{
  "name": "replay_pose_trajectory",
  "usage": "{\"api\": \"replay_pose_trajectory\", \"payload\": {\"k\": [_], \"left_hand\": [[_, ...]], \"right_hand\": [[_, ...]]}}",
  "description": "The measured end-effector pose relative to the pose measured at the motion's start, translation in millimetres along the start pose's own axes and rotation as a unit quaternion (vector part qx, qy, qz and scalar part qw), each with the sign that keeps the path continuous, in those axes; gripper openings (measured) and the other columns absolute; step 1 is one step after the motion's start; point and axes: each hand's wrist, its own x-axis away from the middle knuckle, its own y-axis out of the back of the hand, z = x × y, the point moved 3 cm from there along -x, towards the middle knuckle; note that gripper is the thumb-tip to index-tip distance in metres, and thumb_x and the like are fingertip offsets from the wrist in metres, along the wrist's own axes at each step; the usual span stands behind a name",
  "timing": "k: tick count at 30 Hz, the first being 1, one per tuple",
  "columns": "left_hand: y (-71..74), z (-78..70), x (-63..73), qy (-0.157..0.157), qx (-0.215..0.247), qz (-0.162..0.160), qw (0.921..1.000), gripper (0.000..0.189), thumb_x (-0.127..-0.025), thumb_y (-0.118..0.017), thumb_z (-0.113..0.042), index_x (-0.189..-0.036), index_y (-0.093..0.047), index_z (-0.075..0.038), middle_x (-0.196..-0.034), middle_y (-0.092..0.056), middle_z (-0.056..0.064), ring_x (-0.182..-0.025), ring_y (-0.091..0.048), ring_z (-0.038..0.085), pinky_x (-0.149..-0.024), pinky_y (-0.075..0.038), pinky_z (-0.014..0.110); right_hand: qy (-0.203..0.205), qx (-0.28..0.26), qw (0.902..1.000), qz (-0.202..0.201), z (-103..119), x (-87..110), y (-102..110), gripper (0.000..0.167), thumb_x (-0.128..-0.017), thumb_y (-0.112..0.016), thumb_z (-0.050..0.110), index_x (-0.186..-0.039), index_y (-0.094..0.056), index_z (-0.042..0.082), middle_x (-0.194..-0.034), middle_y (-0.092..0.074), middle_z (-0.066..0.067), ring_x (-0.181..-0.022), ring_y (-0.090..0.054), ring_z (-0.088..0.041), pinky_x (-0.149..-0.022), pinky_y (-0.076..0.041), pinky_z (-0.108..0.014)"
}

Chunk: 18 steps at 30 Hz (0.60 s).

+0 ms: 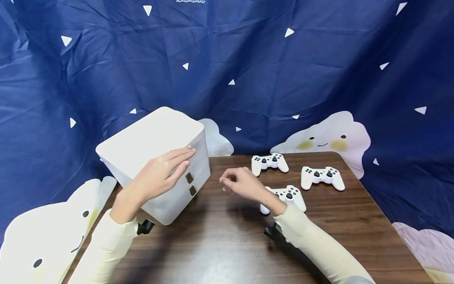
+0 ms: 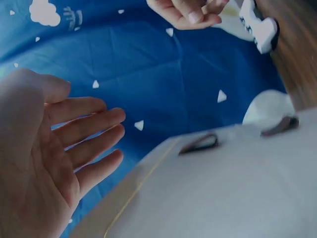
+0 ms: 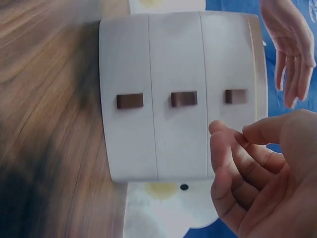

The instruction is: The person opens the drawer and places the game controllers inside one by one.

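A white drawer unit (image 1: 149, 138) stands at the left of the table, its three-drawer front with brown tab pulls (image 3: 184, 98) seen in the right wrist view. Over its top, near the front edge, my left hand (image 1: 156, 177) is stretched out with fairly straight fingers; the right wrist view shows it a little apart from the top. My right hand (image 1: 244, 183) hovers in front of the drawers, fingers loosely bent, holding nothing. Near its wrist lies a white game controller (image 1: 296, 197), partly hidden by the forearm. All drawers look closed.
Two more white game controllers lie farther back, one at the table's rear edge (image 1: 256, 165) and one to the right (image 1: 337, 182). A dark blue cloth (image 1: 248, 51) with white triangles and clouds hangs behind the brown wooden table (image 1: 220, 252).
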Motion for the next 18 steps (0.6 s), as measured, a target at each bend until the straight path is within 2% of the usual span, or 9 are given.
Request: {"api": "replay_pose_trajectory", "payload": {"k": [7,11,14,18], "left_hand": [[10.5,19.2,7.2,0.039,-0.014,0.066,0.9969,0.049,-0.115,-0.042,-0.03,-0.16,-0.05,-0.013,-0.168,-0.046,0.005,-0.158,-0.042,0.027,-0.13,-0.037,0.054],[11.6,28.8,11.2,0.054,-0.013,0.096,0.9938,0.052,-0.116,-0.039,-0.03,-0.164,-0.042,-0.009,-0.173,-0.038,0.007,-0.163,-0.032,0.029,-0.135,-0.029,0.052],[10.7,33.2,12.8,0.056,-0.016,0.114,0.9918,0.054,-0.116,-0.039,-0.029,-0.165,-0.038,-0.006,-0.174,-0.034,0.009,-0.164,-0.027,0.03,-0.137,-0.025,0.051],[9.0,36.4,13.7,0.052,-0.035,0.13,0.9894,0.056,-0.116,-0.04,-0.031,-0.165,-0.037,-0.006,-0.175,-0.031,0.009,-0.165,-0.025,0.03,-0.137,-0.023,0.052]], "right_hand": [[0.028,0.032,0.9991,-0.002,15,-22.3,-15,0.01,-0.104,-0.068,0.02,-0.106,-0.077,0.017,-0.091,-0.079,-0.002,-0.068,-0.07,-0.01,-0.064,-0.057,-0.021],[0.041,0.002,0.9991,0.006,21,-38.9,-22,0.021,-0.105,-0.066,0.018,-0.122,-0.072,0.009,-0.105,-0.078,-0.006,-0.07,-0.073,-0.01,-0.065,-0.061,-0.022],[0.032,-0.025,0.9991,0.011,24,-49.0,-25,0.031,-0.106,-0.065,0.018,-0.133,-0.067,0.004,-0.114,-0.076,-0.008,-0.068,-0.075,-0.011,-0.062,-0.064,-0.028],[0.016,-0.046,0.9987,0.014,28,-61.0,-29,0.037,-0.107,-0.064,0.022,-0.139,-0.064,0.003,-0.121,-0.074,-0.009,-0.072,-0.077,-0.014,-0.062,-0.067,-0.036]]}}
